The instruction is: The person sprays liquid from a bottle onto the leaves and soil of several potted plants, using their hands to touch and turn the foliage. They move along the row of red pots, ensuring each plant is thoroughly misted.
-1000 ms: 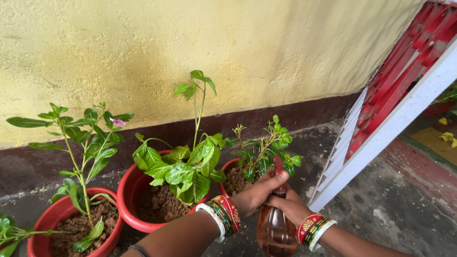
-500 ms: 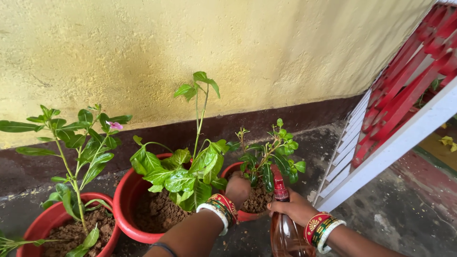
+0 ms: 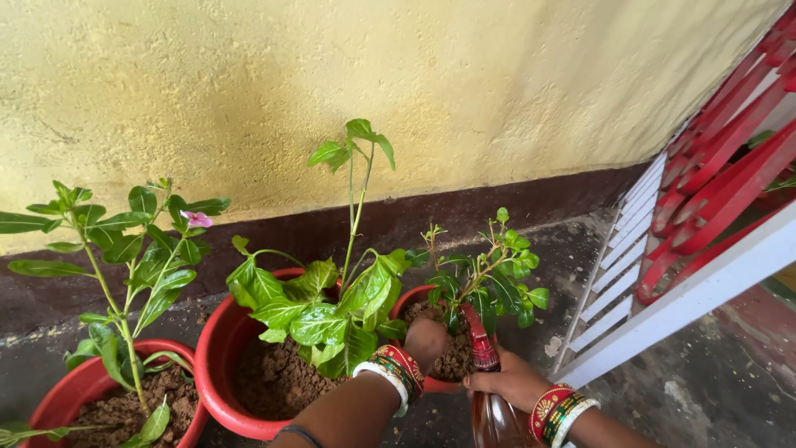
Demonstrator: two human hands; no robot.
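My right hand (image 3: 512,383) grips an amber spray bottle (image 3: 492,421) by its neck. The bottle's red nozzle (image 3: 478,333) points up into a small leafy plant (image 3: 489,274). That plant grows in a small red pot (image 3: 407,302) filled with brown soil. My left hand (image 3: 427,338) is curled over the near rim of this pot, touching the soil. Both wrists carry red, green and white bangles.
A larger red pot (image 3: 217,357) with a broad-leaved plant (image 3: 332,307) stands left of the small one. Further left is a third red pot (image 3: 70,390) holding a plant with a pink flower (image 3: 196,218). A yellow wall runs behind; a red-and-white railing (image 3: 688,290) stands at right.
My left hand left the spray bottle's top and went down onto the small pot's rim. The bottle sank lower in view, still in my right hand.
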